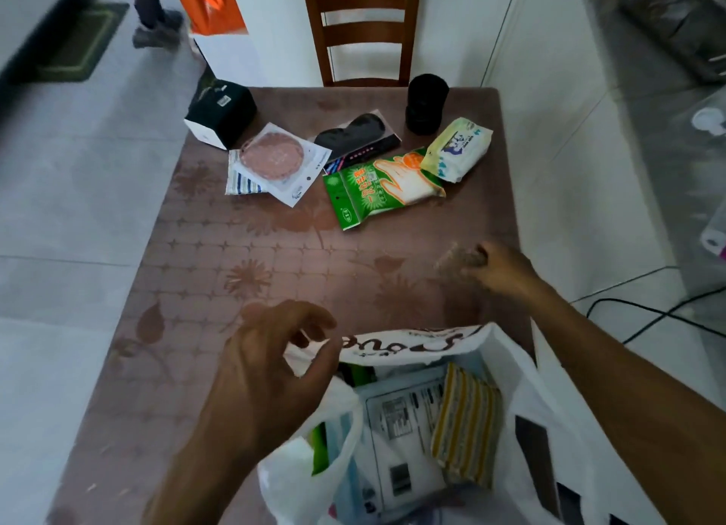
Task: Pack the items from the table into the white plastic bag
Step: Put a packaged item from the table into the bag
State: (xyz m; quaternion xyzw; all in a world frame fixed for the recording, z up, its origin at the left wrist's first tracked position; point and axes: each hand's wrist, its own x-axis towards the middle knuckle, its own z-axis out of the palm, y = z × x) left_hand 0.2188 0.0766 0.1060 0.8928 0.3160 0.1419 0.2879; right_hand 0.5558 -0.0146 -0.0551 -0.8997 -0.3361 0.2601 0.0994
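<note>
The white plastic bag [522, 371] stands open at the table's near edge, holding a yellow striped cloth [467, 426], a white packet with labels and something green. My left hand [267, 359] pinches the bag's far left rim. My right hand [495, 267] hovers blurred over the table beyond the bag, fingers apart, nothing in it. Farther back lie a green glove packet [377, 188], a tissue pack [457, 149], a pink round puff in a clear packet [275, 159], a black eye mask packet [353, 135], a black cylinder [426, 104] and a black-and-white box [220, 112].
The brown patterned table [243, 273] has a wooden chair [361, 29] at its far side. A person's legs [153, 18] and an orange bag [208, 2] are on the floor at the back left. Black cables [648, 312] run on the right.
</note>
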